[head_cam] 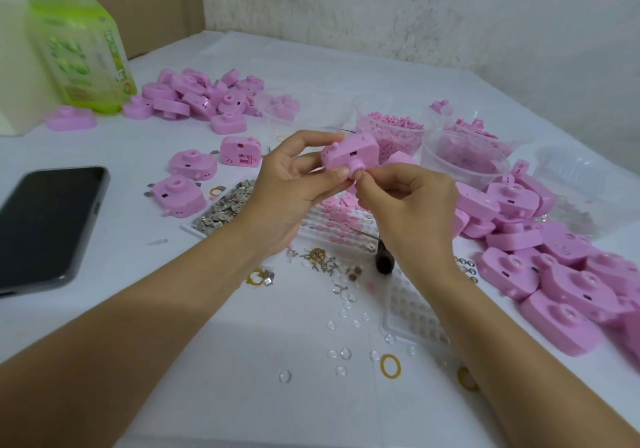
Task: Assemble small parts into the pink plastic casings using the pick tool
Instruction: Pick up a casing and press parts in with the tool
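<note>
A pink camera-shaped casing (349,151) is held up above the table's middle. My left hand (291,184) grips it from the left, fingers over its top and thumb under its front. My right hand (405,198) has curled fingers, and its fingertips pinch at the casing's round front barrel (356,168). A dark brown handle, possibly the pick tool (384,259), lies on the table below my right wrist, mostly hidden. Small clear lenses (341,354) are scattered on the white cloth near me.
Piles of pink casings lie at the back left (194,96) and at the right (554,267). Clear tubs of pink parts (464,157) stand behind. A tray of metal clips (225,210), a parts tray (412,309), a phone (45,222) and a green bottle (83,49) are here.
</note>
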